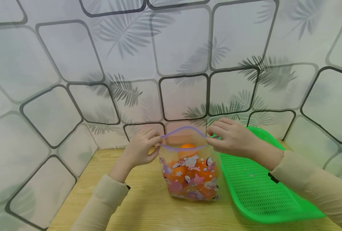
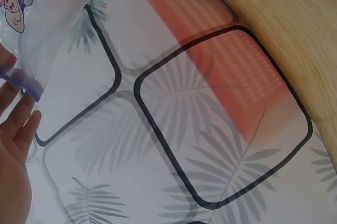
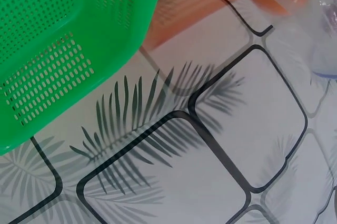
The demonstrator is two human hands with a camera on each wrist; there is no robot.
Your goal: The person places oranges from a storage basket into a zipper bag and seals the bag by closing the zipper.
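A clear zip bag [image 1: 192, 178] printed with cartoon figures and stars stands upright on the wooden table, its purple-edged mouth spread apart. Several round orange fruits, probably oranges [image 1: 187, 146], lie inside, partly hidden by the print. My left hand [image 1: 142, 146] pinches the left end of the bag's rim between thumb and fingers. At the opposite end, my right hand [image 1: 231, 138] pinches the rim too. The left wrist view shows the left fingers [image 2: 21, 121] at the purple strip; the right hand is out of the right wrist view.
A green perforated basket [image 1: 260, 183] sits right of the bag, under my right forearm. Close behind the bag rises a patterned wall [image 1: 185, 98]. An orange-pink patch with a grid [image 2: 210, 50] shows there; whether it is an object or a reflection is unclear.
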